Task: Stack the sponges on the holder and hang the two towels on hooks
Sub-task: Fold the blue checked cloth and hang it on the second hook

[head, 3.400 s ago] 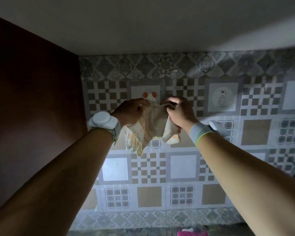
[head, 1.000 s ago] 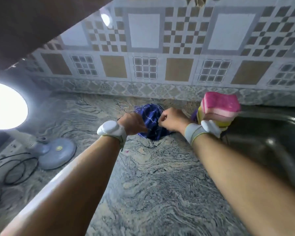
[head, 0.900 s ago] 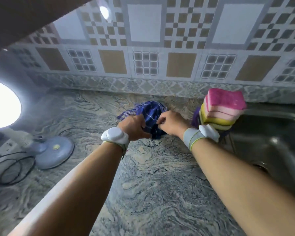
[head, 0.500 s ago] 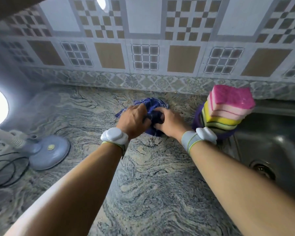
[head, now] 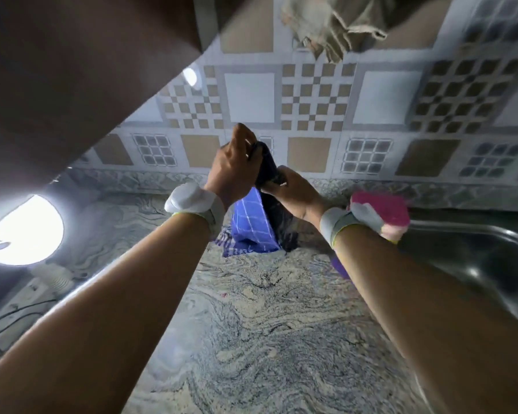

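A blue checked towel (head: 251, 225) hangs in the air above the counter, gripped at its top by both hands. My left hand (head: 234, 168) pinches the upper end; my right hand (head: 293, 189) holds it just below. A cream towel (head: 332, 28) hangs on the tiled wall at the top edge, its hook out of sight. The stack of sponges (head: 383, 212), pink on top, stands by the sink, partly behind my right wrist. A bit of the purple holder (head: 338, 265) shows under my forearm.
A bright round lamp (head: 21, 231) on a stand sits at the left with cables beside it. A dark cabinet (head: 72, 70) overhangs the upper left. The steel sink (head: 476, 258) lies at the right. The marbled counter (head: 266, 339) spreads below my arms.
The blue towel lay bunched on the counter under both hands; now it is lifted off the counter and hangs from them. The view has tilted upward, showing the cream towel on the wall.
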Demonstrator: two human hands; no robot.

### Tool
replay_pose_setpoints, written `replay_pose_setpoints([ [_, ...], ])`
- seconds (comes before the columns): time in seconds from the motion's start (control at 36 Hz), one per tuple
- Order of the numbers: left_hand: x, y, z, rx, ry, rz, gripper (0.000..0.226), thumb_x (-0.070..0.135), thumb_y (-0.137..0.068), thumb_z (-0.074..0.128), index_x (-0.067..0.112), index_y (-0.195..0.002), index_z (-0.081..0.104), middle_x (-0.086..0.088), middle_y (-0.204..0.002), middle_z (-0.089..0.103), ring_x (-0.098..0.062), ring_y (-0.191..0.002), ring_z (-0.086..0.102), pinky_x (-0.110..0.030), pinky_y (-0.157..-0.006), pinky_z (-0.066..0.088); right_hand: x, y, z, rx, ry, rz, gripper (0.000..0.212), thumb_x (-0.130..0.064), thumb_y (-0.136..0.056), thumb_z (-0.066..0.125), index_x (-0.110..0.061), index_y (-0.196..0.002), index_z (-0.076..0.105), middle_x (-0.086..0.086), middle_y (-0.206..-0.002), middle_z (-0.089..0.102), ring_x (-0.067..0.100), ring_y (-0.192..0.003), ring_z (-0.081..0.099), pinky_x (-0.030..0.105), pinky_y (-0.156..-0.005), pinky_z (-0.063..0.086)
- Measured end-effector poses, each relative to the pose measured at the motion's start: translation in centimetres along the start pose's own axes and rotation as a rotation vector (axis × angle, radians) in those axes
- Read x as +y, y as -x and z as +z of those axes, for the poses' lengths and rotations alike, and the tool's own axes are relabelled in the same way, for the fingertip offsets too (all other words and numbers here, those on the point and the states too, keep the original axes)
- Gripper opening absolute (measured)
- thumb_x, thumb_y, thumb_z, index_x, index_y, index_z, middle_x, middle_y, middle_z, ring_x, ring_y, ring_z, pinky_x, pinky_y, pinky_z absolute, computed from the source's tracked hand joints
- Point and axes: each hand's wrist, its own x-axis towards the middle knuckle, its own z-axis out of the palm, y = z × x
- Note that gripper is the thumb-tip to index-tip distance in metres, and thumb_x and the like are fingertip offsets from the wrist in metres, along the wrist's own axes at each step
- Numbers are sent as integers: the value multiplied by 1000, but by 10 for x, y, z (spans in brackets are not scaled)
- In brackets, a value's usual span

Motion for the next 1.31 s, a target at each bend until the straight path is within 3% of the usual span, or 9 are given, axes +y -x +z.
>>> replay_pose_setpoints([
  [0.17,29,-19,-18,-31,87,-74,9,27,-92,61,18,-95,60,11,-79,63,1,-65,59,-1,-56,36,-26,18,-36,14,-43,28,43,-59,-77,68,-19,-80,53,-1,-75,57,22,-77,55,35,-69,36],
  [0.42,72,-24,-55,-6,387,-96,11,17,-90,61,28,-86,61,5,-75,68,-11,-67,63,-31,-64,52,-58,67,-75,20,-10,-11,42,-57,-66,82,-24,-86,65,1,-93,76,21,-89,72,35,-83,54],
  [0.58,97,-19,-79,64,485,-76,4,6,-96,58,10,-97,57,4,-78,61,10,-57,58,-11,-56,45,-60,95,-91,-64,137,0,18,-43,-79,81,-27,-87,79,-8,-92,78,12,-87,71,25,-80,50],
  [0.81,110,-2,-100,149,321,-71,6,12,-100,50,13,-98,44,-12,-87,58,-23,-76,53,-27,-63,35,-74,118,-110,255,29,-31,50,-49,-94,61,0,-85,65,6,-75,58,20,-72,55,31,-65,38],
  [0.92,116,9,-101,126,239,-163,15,14,-104,38,17,-91,34,6,-75,34,-19,-87,37,-20,-69,20,-83,128,-117,281,79,-53,61,-54,-96,54,7,-91,60,14,-74,58,19,-71,52,34,-69,36],
  [1.0,113,18,-96,14,162,-303,5,30,-105,27,32,-103,23,15,-81,24,-16,-103,23,-28,-86,16,-91,134,-118,236,31,-12,61,-54,-95,54,5,-90,65,26,-85,69,20,-76,58,35,-76,41],
  [1.14,106,33,-97,-162,80,-437,41,27,-98,34,1,-125,50,-12,-113,46,-24,-100,38,-35,-85,29,-91,148,-117,-17,-146,274,49,-54,-87,65,-12,-109,75,13,-104,77,34,-101,71,46,-103,51],
  [1.25,106,46,-101,-298,113,-568,48,45,-90,43,5,-105,66,-20,-112,65,-35,-97,60,-36,-82,45,-83,166,-116,-311,-424,375,36,-44,-94,62,-13,-103,77,9,-101,76,27,-90,71,40,-96,54],
  [1.31,96,54,-102,-446,157,-679,63,69,-81,43,17,-105,68,-16,-120,67,-34,-105,64,-41,-99,47,-74,172,-111,-351,-522,410,32,-40,-94,63,-12,-100,77,8,-96,76,24,-85,73,36,-91,57],
])
